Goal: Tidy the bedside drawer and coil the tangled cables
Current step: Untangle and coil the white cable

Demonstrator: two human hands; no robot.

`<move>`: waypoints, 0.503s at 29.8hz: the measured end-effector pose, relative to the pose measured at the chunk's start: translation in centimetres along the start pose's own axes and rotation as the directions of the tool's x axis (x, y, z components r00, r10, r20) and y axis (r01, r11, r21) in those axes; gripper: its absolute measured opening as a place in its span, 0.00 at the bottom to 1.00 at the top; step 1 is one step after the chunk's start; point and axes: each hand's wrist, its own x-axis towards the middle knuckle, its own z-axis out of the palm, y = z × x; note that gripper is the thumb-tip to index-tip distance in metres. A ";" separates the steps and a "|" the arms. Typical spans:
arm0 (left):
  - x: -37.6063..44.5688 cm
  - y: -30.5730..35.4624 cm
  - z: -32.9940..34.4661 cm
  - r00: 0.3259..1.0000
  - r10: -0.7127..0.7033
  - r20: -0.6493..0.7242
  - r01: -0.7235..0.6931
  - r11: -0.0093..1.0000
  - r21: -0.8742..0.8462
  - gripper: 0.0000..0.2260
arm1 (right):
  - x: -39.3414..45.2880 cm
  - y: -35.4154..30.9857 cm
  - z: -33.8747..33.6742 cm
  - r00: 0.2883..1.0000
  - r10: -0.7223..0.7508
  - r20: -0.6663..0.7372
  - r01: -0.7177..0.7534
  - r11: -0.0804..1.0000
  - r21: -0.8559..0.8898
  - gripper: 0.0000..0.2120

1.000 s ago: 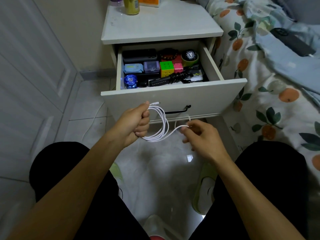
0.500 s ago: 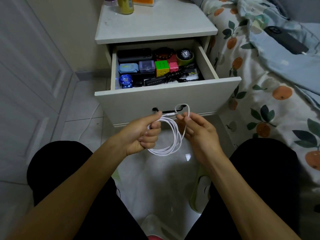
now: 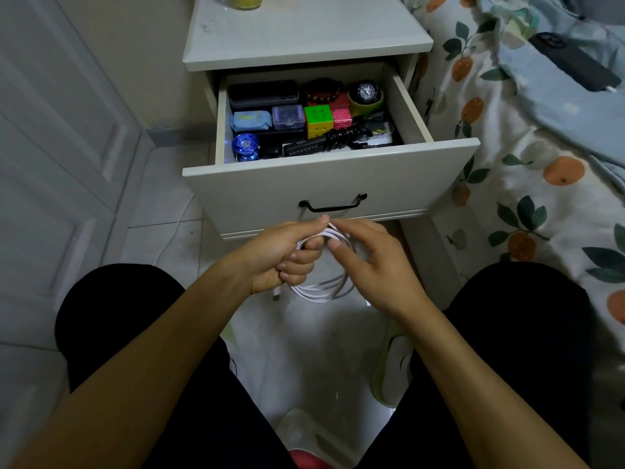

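Several loops of the white cable [image 3: 319, 292] already hang in a neat round coil in front of the closed face of the open drawer [image 3: 324, 184], just below its black handle [image 3: 333, 205]. The left hand [image 3: 280, 255] has its fingers curled round the top of the coil with the thumb pressing the strands down, so this hand is clamped on the cable; one plug end dangles beside its heel. The right hand [image 3: 378, 265] sits against the other side of the coil, fingers loosely bent, thumb and forefinger at the top strands; whether it truly pinches them or only steadies them I cannot tell. By my reading the winding of this cable is nearly finished, and what is left is to secure the loose end and lay the coil away. Inside the drawer things look mostly sorted: a dark case, small boxes, a cube [image 3: 318, 118], a watch [image 3: 365, 93], a blue yo-yo [image 3: 245, 147], and a black cord [image 3: 341, 137] bundled along the front. Another thin white wire trails over the floor [image 3: 318, 350], perhaps still to be dealt with. The room is dim: pale tiles, a white door on the left, a white nightstand [image 3: 304, 32], and a bed [image 3: 527, 157] with an orange-print sheet on the right.
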 end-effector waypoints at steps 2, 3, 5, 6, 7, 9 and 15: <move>-0.1 -0.1 0.1 0.997 0.053 -0.049 -0.051 0.998 0.040 0.21 | 0.0 0.2 -0.1 0.998 -0.064 0.026 0.065 0.998 -0.017 0.15; -0.1 -0.2 0.3 0.992 0.091 -0.092 -0.086 0.994 0.064 0.22 | 0.0 0.2 -0.1 0.998 -0.051 0.031 0.050 0.998 0.027 0.15; -0.1 -0.6 1.0 0.954 0.213 -0.213 -0.177 0.968 0.176 0.21 | 0.1 0.0 0.1 0.999 0.025 0.044 -0.032 0.982 0.186 0.15; 0.0 -0.8 1.2 0.915 0.297 -0.274 -0.218 0.934 0.283 0.21 | 0.1 -0.2 0.2 0.997 0.062 0.050 -0.073 0.961 0.267 0.15; 0.1 -0.9 1.4 0.872 0.379 -0.310 -0.243 0.884 0.399 0.21 | 0.2 -0.3 0.2 0.994 0.097 0.053 -0.109 0.935 0.338 0.15; 0.2 -1.0 1.6 0.800 0.501 -0.330 -0.268 0.790 0.551 0.21 | 0.5 -0.3 0.1 0.982 0.173 0.070 -0.186 0.870 0.456 0.14; -0.4 -1.4 1.9 0.623 0.737 -0.262 -0.198 0.472 0.859 0.21 | 0.9 -0.2 0.1 0.949 0.288 0.131 -0.310 0.761 0.571 0.13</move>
